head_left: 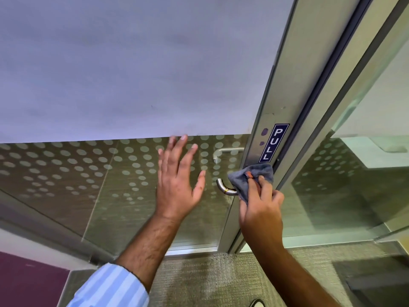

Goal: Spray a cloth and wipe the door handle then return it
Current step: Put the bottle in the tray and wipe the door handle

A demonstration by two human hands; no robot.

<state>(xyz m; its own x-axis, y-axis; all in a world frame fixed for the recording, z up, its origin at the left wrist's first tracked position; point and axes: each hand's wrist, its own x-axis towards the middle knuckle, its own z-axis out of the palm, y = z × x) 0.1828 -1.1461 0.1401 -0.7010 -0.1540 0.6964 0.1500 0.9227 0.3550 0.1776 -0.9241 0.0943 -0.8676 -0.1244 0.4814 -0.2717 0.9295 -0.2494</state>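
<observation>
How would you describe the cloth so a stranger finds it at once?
Find the blue PULL sticker on the door's metal frame. Just below it, the right hand presses a crumpled grey-blue cloth over the curved steel handle. It is the only soft thing there.

Your left hand point(177, 180) spread flat against the dotted glass point(66, 169), blocking approach from the left | handle point(225, 189) curved end bare below the cloth point(250, 178) | door frame point(263, 138) close on the right | room open beneath the handle
</observation>
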